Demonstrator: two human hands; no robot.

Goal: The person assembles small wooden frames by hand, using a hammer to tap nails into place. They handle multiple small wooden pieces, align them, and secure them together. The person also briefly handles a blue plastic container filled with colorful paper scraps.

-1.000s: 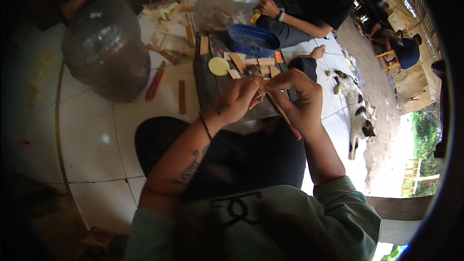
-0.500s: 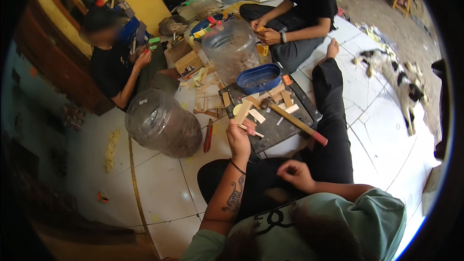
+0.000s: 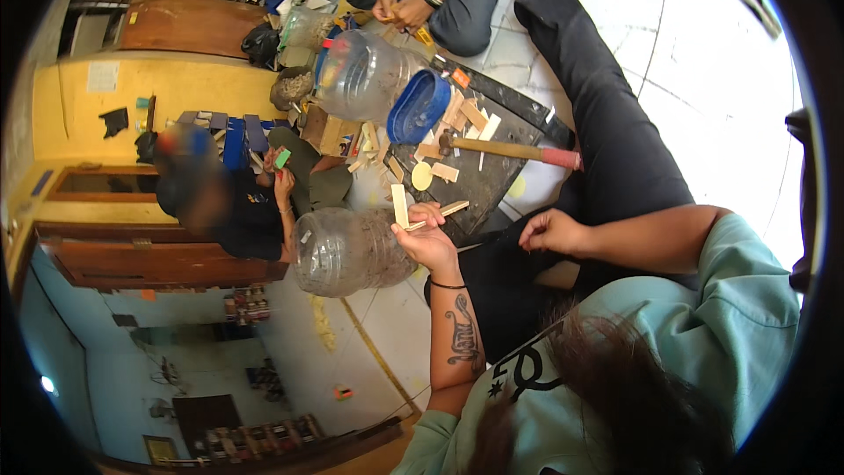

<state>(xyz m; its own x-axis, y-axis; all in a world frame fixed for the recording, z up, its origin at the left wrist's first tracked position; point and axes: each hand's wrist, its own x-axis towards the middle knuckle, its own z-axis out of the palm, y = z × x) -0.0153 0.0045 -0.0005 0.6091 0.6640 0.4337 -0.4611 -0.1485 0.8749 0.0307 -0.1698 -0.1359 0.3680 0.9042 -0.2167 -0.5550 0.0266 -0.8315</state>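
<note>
Pinching pale wood [image 3: 454, 208], the left hand [image 3: 429, 246] is holding one strip [image 3: 400, 205] jutting past the thumb. The right hand [image 3: 556, 233] is resting half-curled; whether it is holding anything, I cannot tell. Dark print [image 3: 533, 369] is marking the green shirt [image 3: 703, 308]. One hammer [image 3: 505, 149], one blue tub [image 3: 420, 107] and two big jars [image 3: 352, 251] are sitting beyond.

We wear pale-green T-shirt [image 3: 673, 308], loose, short-sleeved, below and right of grip of our left hand [image 3: 428, 244]; dark curved emblem [image 3: 528, 371] on front. Just below grip, thin black wristband [image 3: 448, 286]; farther down, dark curling tattoo [image 3: 463, 339]. Right of grip, our long black trousers [image 3: 615, 123]. Lower right, our long hair [image 3: 629, 383].
</note>
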